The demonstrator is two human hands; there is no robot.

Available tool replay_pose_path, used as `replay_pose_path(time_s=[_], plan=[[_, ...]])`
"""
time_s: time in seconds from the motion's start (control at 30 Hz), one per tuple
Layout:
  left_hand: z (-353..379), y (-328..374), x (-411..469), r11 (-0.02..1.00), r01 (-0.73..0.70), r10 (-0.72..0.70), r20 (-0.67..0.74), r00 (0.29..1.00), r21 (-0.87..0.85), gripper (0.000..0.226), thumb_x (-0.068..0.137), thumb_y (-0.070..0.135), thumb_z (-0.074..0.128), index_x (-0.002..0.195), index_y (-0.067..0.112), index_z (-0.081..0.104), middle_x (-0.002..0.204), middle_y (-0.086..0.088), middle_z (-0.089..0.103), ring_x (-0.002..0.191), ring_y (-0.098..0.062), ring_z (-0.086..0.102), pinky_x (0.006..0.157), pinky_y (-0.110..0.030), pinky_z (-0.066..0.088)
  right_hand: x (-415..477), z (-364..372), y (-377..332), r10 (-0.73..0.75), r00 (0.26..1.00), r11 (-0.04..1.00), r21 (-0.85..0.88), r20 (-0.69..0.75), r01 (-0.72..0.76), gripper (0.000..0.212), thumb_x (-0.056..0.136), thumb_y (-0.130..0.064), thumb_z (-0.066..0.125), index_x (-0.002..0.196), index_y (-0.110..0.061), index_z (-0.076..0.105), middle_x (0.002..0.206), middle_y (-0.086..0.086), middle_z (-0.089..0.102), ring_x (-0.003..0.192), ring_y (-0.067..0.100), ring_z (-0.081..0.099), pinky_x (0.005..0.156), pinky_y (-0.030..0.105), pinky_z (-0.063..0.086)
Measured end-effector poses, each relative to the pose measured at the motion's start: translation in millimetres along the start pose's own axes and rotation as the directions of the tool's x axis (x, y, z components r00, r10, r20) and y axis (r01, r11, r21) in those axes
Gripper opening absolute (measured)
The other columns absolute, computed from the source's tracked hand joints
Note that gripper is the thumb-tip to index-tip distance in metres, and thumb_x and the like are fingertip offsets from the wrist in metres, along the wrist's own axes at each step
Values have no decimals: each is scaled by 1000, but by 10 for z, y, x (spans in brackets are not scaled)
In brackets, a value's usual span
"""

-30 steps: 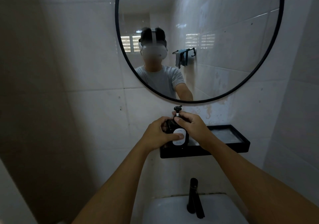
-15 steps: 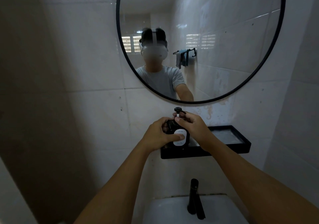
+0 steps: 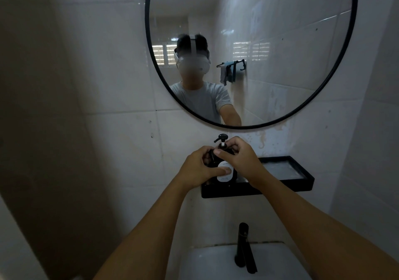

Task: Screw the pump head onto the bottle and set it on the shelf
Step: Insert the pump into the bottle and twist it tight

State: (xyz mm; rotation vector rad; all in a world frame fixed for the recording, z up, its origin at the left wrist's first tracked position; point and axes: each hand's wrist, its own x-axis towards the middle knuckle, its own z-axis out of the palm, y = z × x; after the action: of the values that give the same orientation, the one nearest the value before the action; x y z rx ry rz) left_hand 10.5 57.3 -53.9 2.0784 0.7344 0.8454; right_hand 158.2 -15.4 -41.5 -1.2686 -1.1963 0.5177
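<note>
From the head view, a person at a bathroom basin works a dark bottle (image 3: 223,169) with a white label, held upright at the left end of a black wall shelf (image 3: 287,183) below a round mirror (image 3: 354,42). The left hand (image 3: 199,169) is wrapped round the bottle's left side, thumb pressed across the label. The right hand (image 3: 239,158) comes in from the right, its fingers (image 3: 232,145) closed about the collar at the neck, just under the black pump head (image 3: 221,138), whose spout points left and which stands clear above both hands.

The step in hand looks to be the screwing-on: one hand braces the body while the other turns the collar. Whether the thread is fully seated cannot be told; the neck is hidden behind the fingers. Nor is it clear whether the bottle's base rests on the shelf or hangs just above it, since the shelf's front lip covers it.

The next move likely calls for a last firm twist, then letting go with both hands so the bottle stands alone, kept back from the lip above the basin (image 3: 211,262) and black tap (image 3: 245,247) nearer the viewer.
</note>
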Motion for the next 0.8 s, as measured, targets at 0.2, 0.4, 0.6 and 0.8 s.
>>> replay_pose_path(time_s=[0.2, 0.4, 0.6, 0.8], plan=[[-7, 3, 2, 1000, -1, 1, 3, 1000, 8, 62, 72, 36, 91, 127, 25, 64, 111, 7, 75, 99, -9, 73, 88, -28, 61, -20, -64, -26, -43, 992, 997, 62, 115, 36, 23, 92, -11, 63, 113, -4, 68, 108, 18, 72, 102, 24, 70, 89, 33, 58], [-3, -10, 8, 1000, -3, 3, -6, 1000, 13, 64, 70, 36, 92, 126, 23, 65, 110, 6, 76, 100, -11, 74, 91, -33, 61, -11, -30, -25, -27, 999, 1000, 2, 41, 27, 20, 87, -14, 71, 101, -1, 67, 93, 11, 71, 86, 17, 69, 74, 24, 57], [-4, 2, -3, 1000, -9, 10, -5, 1000, 20, 61, 71, 36, 92, 125, 23, 65, 109, 4, 75, 98, -13, 74, 88, -33, 62, -11, -28, 3, -3, 1000, 1000, -7, 30, 3, 38, 78, -33, 77, 106, -12, 63, 106, 8, 70, 103, 20, 67, 93, 37, 55], [3, 2, 2, 1000, 4, -4, -4, 1000, 16, 61, 71, 36, 91, 125, 25, 64, 111, 6, 75, 100, -12, 74, 91, -35, 62, -34, -59, -51, 3, 994, 995, 100, 108, -14, 24, 95, -16, 59, 115, -7, 68, 107, 19, 72, 100, 24, 70, 91, 38, 58]])
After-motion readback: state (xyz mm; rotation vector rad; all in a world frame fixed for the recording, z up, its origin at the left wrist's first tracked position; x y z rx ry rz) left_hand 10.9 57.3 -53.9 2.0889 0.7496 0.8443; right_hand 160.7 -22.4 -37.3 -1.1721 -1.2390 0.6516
